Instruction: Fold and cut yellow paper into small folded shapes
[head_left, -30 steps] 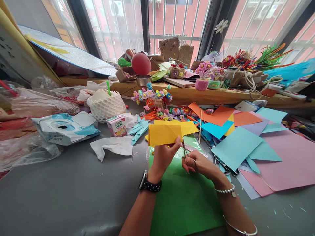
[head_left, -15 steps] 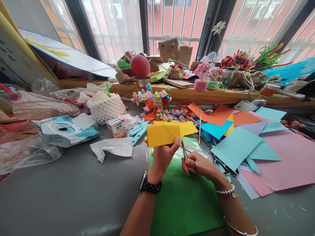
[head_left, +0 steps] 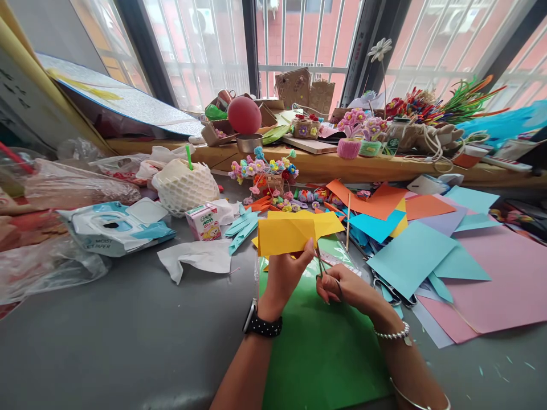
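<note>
Lying nearest: green sheet [head_left: 320, 353], probably laid to guard the gray tabletop [head_left: 128, 347].
Right hand [head_left: 342, 282]: fingers curled around scissors [head_left: 320, 266], blades pointing away, at the folded yellow paper [head_left: 285, 237]; how far the blades part, cannot tell.
Left hand [head_left: 285, 278]: thumb and fingers pinching the folded yellow paper, held up over the green sheet, seemingly to offer an edge to the blades.
Beyond: multicolored flower bunch [head_left: 260, 165]; red ball [head_left: 244, 114] farther back.

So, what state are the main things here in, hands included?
Left hand, closed on the yellow paper
Right hand, closed on the scissors
Yellow paper, layered, held up
Scissors, blades pointing up by the paper's right edge
Wipes pack, lid open
White tissue, creased
Green straw, sticking out of the net-wrapped object
</note>
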`<state>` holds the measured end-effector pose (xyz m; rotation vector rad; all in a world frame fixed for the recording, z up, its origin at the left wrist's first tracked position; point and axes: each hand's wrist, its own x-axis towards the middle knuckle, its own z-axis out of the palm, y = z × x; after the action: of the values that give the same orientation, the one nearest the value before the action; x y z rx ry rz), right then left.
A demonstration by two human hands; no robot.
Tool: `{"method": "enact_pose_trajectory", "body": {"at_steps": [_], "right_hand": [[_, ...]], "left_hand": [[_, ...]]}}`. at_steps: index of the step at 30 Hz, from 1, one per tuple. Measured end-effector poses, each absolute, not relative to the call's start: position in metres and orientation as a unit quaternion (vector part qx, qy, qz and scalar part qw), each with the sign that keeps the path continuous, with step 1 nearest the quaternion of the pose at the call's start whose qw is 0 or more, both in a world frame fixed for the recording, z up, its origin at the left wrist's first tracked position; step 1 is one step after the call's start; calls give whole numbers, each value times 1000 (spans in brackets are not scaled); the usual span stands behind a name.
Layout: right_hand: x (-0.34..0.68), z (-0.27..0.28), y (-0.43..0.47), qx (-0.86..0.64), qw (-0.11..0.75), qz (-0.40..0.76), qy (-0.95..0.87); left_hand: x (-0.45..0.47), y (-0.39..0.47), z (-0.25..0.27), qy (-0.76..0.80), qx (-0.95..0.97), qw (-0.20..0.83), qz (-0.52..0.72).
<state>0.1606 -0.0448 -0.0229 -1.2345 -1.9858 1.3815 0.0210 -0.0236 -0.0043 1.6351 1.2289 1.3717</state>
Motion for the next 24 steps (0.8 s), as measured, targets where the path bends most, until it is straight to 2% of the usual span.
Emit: {"method": "enact_pose_trajectory", "body": {"at_steps": [24], "right_hand": [[159,-20,-45,-438,222,513,-703]], "left_hand": [[21,-23,-6,468,623,321,539]]}}
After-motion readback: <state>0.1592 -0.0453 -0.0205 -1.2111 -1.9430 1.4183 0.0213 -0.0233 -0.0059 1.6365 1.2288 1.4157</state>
